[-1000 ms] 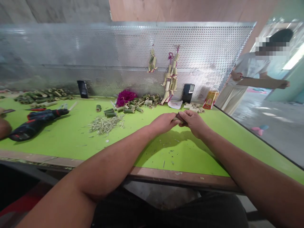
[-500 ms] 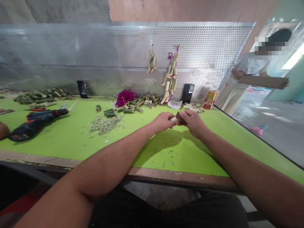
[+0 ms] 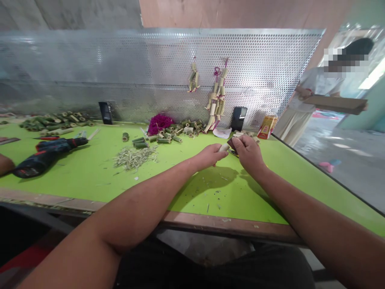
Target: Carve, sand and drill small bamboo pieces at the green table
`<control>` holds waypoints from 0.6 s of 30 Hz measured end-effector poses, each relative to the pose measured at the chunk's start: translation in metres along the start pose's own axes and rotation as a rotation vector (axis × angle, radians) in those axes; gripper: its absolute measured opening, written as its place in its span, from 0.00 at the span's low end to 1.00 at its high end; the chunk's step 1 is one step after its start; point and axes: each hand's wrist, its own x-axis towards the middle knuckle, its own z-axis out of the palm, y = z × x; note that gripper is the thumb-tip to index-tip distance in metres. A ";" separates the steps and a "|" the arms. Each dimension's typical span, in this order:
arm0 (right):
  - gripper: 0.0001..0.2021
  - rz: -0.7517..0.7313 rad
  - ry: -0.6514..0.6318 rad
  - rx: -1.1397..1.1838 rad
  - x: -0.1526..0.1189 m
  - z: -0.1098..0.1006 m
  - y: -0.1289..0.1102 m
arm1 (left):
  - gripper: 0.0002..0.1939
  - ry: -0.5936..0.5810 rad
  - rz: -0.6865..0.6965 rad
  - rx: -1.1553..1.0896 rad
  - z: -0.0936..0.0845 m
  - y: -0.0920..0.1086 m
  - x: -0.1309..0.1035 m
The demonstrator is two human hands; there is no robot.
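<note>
Over the green tabletop [image 3: 192,188], my left hand [image 3: 209,155] is closed on a short, pale bamboo piece [image 3: 223,148]. My right hand [image 3: 248,151] pinches a dark brown sandpaper-like sheet [image 3: 231,142] just right of the piece, with a small gap between them. A yellow and dark tool [image 3: 234,153] lies partly hidden behind my right hand. Pale peeled bamboo pieces [image 3: 239,134] rest beyond it, partly covered by the hand.
A cordless drill [image 3: 39,158] lies left, near another person's hand [image 3: 5,165]. Shavings [image 3: 135,157], green bamboo pieces [image 3: 164,141] and purple string [image 3: 159,123] sit mid-table. Two phones [image 3: 239,118] lean at the back. A person [image 3: 319,88] holding cardboard stands right.
My right hand has drawn slightly right and up, and the brown sheet no longer wraps the bamboo piece. More of the piece and the yellow and dark tool show now.
</note>
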 end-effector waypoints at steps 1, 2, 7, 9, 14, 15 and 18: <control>0.19 -0.008 -0.010 -0.024 0.000 0.000 0.000 | 0.12 0.017 -0.008 0.000 -0.001 0.000 0.000; 0.19 -0.010 -0.031 -0.042 0.000 0.001 0.000 | 0.12 0.027 -0.012 0.000 -0.001 -0.001 0.001; 0.18 -0.023 -0.067 -0.159 0.002 0.007 0.001 | 0.12 0.006 -0.003 0.100 0.008 -0.003 0.002; 0.18 -0.036 -0.043 -0.201 0.002 0.009 0.002 | 0.13 0.037 0.026 0.229 0.015 -0.004 0.002; 0.19 -0.032 -0.025 -0.232 0.004 0.007 0.001 | 0.13 0.171 0.091 0.474 0.019 0.001 0.001; 0.19 -0.036 -0.018 -0.230 0.004 0.006 0.002 | 0.14 0.207 0.078 0.456 0.016 0.003 0.001; 0.19 -0.017 -0.029 -0.238 0.006 0.004 0.008 | 0.15 0.336 0.035 0.294 0.003 0.005 0.003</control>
